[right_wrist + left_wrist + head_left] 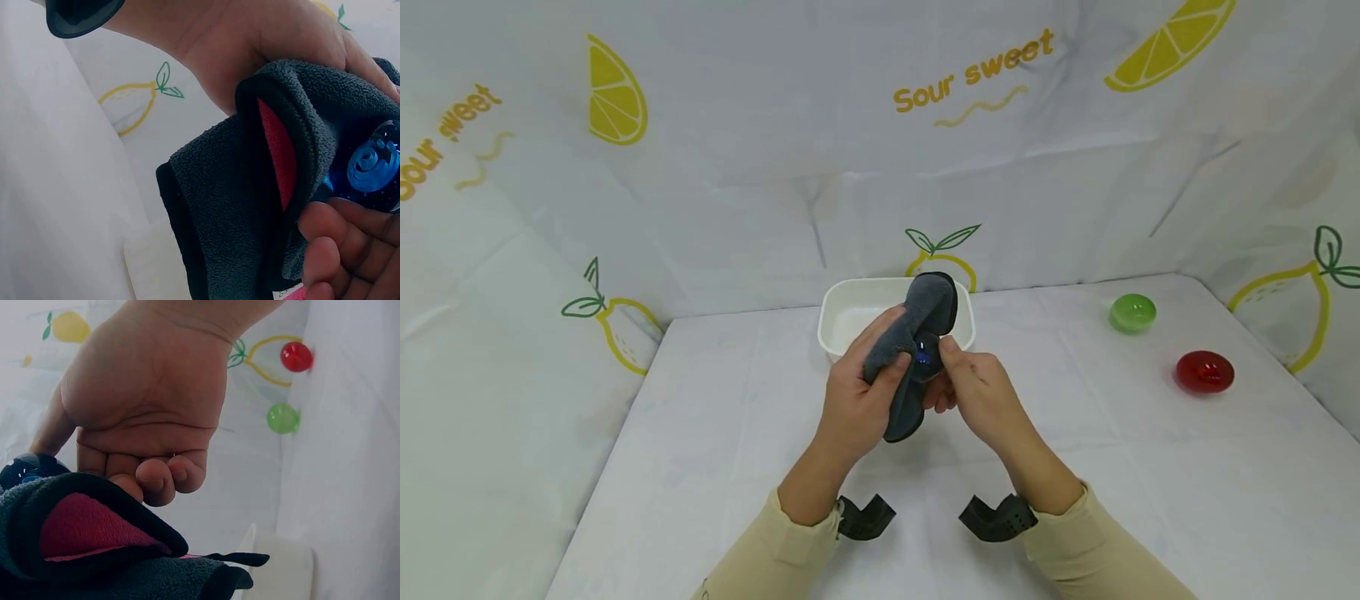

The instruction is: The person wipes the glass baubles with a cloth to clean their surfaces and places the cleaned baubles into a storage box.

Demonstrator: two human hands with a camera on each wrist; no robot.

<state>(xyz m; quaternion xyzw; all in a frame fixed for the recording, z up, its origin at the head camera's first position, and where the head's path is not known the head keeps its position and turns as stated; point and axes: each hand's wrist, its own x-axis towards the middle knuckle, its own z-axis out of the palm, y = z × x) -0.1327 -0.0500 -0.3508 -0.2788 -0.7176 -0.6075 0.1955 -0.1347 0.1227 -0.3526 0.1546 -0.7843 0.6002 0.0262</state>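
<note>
Clearly, the left hand [859, 393] has its grip wrapped round a folded grey cloth [898, 343], pink inside, and the right hand [988, 400] pinches a glossy blue ball [928, 358] nestled in it. They're held up before a white tub [841, 335]. Over to the right, a green ball [1132, 313] and a red ball [1205, 372] sit on the worktop [730, 475].

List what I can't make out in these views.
Head: part of the white tub, behind the cloth and left hand.
Left wrist: most of the blue ball, covered by the cloth and cut by the left edge.
Right wrist: small print, cut off by the bottom edge.
</note>
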